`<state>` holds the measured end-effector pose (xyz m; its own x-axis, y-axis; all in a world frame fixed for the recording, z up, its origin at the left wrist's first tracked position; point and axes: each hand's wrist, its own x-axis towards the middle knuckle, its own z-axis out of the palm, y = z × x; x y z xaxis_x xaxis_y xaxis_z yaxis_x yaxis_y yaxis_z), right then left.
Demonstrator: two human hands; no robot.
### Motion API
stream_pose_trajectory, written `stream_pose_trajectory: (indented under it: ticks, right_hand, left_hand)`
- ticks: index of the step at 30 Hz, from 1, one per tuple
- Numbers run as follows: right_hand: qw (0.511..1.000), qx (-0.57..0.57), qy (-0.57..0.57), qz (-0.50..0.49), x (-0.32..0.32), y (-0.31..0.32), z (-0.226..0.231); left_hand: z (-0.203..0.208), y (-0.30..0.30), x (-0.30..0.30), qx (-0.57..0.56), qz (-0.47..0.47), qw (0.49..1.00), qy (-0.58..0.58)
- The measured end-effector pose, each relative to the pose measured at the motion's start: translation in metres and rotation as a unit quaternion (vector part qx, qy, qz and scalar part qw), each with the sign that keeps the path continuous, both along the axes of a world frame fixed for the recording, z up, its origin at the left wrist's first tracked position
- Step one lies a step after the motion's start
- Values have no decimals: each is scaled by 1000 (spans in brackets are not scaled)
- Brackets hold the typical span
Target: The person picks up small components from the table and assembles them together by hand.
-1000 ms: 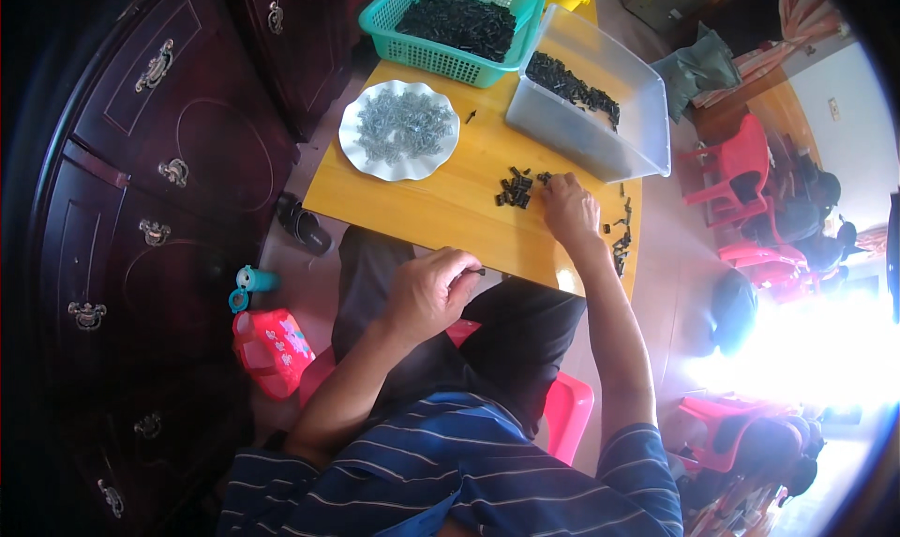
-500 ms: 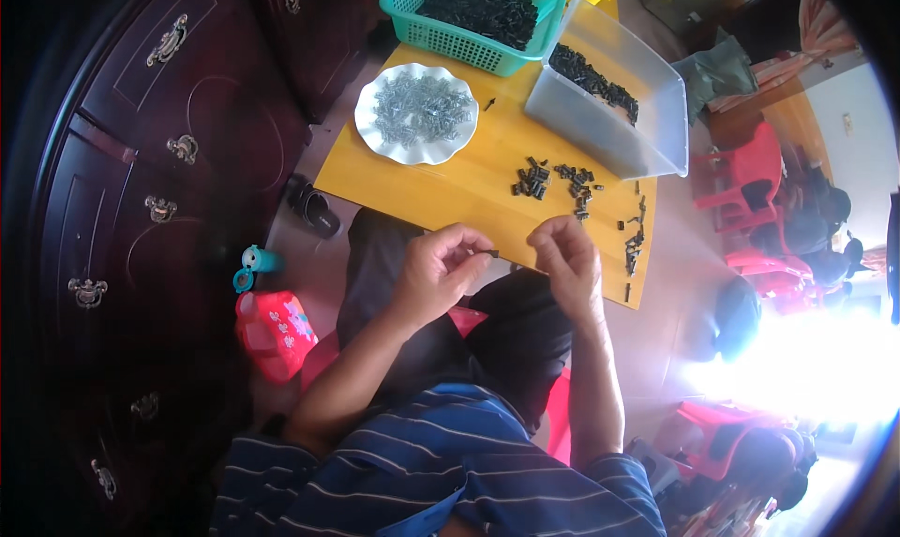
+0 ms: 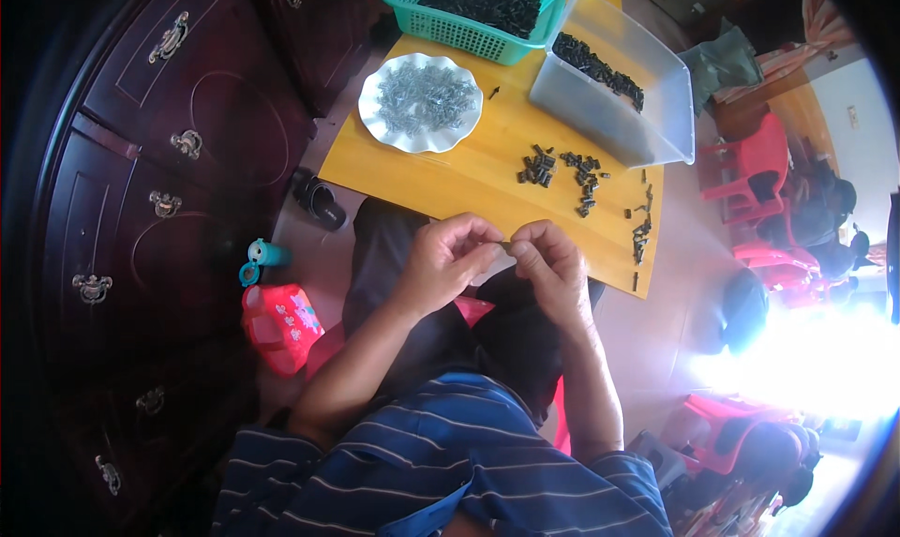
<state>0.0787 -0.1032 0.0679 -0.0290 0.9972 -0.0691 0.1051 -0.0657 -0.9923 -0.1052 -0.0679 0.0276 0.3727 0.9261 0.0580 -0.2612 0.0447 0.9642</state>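
Note:
Above my lap, at the table's near edge, both hands meet fingertip to fingertip around a small dark piece (image 3: 507,247). My left hand (image 3: 452,261) is closed in a pinch on one end of it. Thumb and forefinger of my right hand (image 3: 551,269) are pressed together at its other end. The fingers cover most of the piece, so its exact shape is hidden. Beyond the hands, small black plastic parts (image 3: 537,166) lie in a pile on the yellow table (image 3: 450,183), with another cluster (image 3: 586,183) beside them and a scattered row (image 3: 641,232) along the right edge.
A white scalloped plate (image 3: 371,125) holds small clear pieces. Behind it stands a green basket (image 3: 459,33) of black parts. A translucent bin (image 3: 600,129) with more black parts is at the far right. A red bag (image 3: 281,326) and dark drawers (image 3: 159,171) are to the left.
My right hand has moved left and its fingertips have closed on the dark piece at my left fingertips. The view has shifted slightly.

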Motion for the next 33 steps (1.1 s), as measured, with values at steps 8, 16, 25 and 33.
stream_pose_trajectory:
  ticks: [8,16,25,33]
  right_hand:
    - [1000,22,-13,-9,1,2,0]
    - [999,20,-44,0,2,0,6]
    - [996,-8,80,-27,4,0,-3]
    - [971,-32,224,-83,-4,3,-21]
  left_hand:
    - [-6,1,3,16,24,999,-25]
    - [-5,0,1,48,26,998,21]
    - [3,1,-3,-34,-25,998,-45]
    - [10,-6,6,13,-10,1000,5]
